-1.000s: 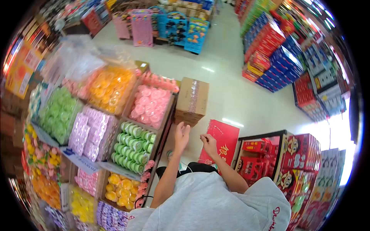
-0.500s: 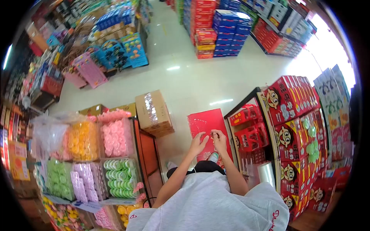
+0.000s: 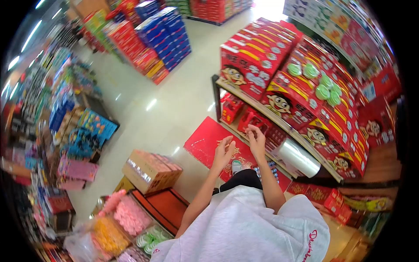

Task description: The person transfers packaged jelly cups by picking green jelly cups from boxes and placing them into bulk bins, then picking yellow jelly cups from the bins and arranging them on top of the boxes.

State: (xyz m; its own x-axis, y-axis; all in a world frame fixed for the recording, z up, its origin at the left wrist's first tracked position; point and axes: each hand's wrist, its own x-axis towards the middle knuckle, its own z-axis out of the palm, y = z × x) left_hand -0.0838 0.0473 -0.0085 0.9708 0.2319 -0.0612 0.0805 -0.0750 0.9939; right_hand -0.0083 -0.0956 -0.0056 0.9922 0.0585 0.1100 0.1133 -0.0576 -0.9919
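Red mat's overhung by the raised, half-open left hand; right hand's raised too, grip can't be told; bin's filled with pink pieces.

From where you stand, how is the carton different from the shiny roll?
The carton is brown and square-edged, while the roll is silvery and rounded. The carton stands upright to the left of the left hand; the roll lies on its side to the right of the right hand. Neither the carton nor the roll is touched by the fingers.
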